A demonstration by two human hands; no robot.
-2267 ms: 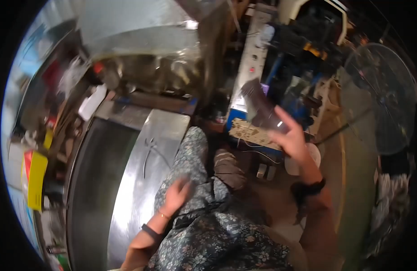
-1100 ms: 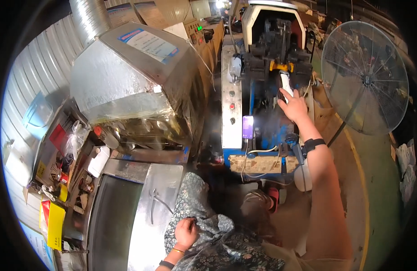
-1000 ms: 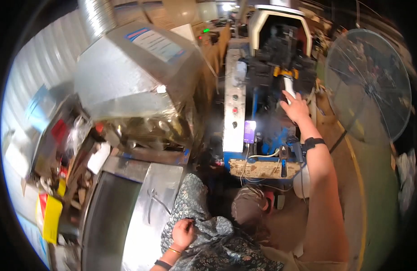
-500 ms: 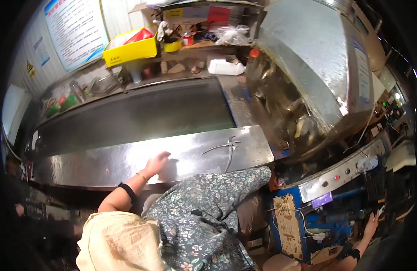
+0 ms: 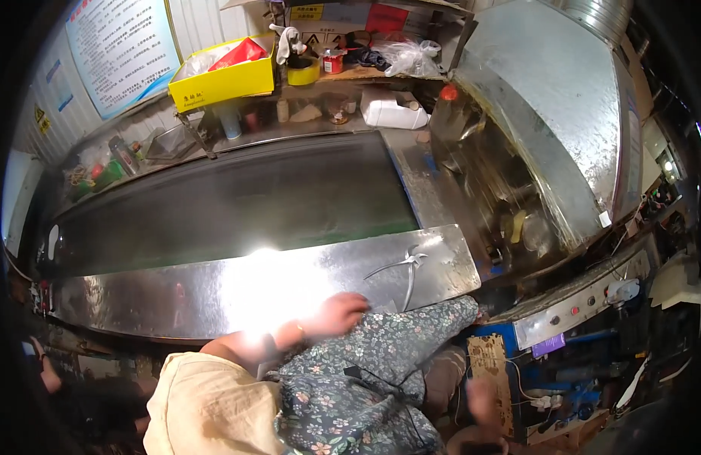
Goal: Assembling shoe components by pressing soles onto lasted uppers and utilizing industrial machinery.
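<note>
My left hand (image 5: pixel 341 313), blurred by motion, is over the front edge of the shiny metal ledge (image 5: pixel 176 301), beside the floral apron on my lap; its fingers are too smeared to read. To its right on the ledge lies a pair of pliers (image 5: pixel 413 262) with spread, curved handles. My right hand (image 5: pixel 483 402) is low at the right, next to a worn brown board (image 5: pixel 489 365). Motion smears it too, and whether it holds anything does not show.
Behind the ledge runs a dark conveyor belt (image 5: pixel 252 193). A yellow box (image 5: pixel 227 85), a roll of tape (image 5: pixel 303 74) and a white jug (image 5: pixel 394 110) stand at the back. A metal hood (image 5: pixel 548 91) rises at the right, above a control panel (image 5: pixel 574 309).
My left hand has moved right, off the ledge's middle toward the apron. My right hand has come inward from the far right. The view has shifted slightly; the pliers lie as before.
</note>
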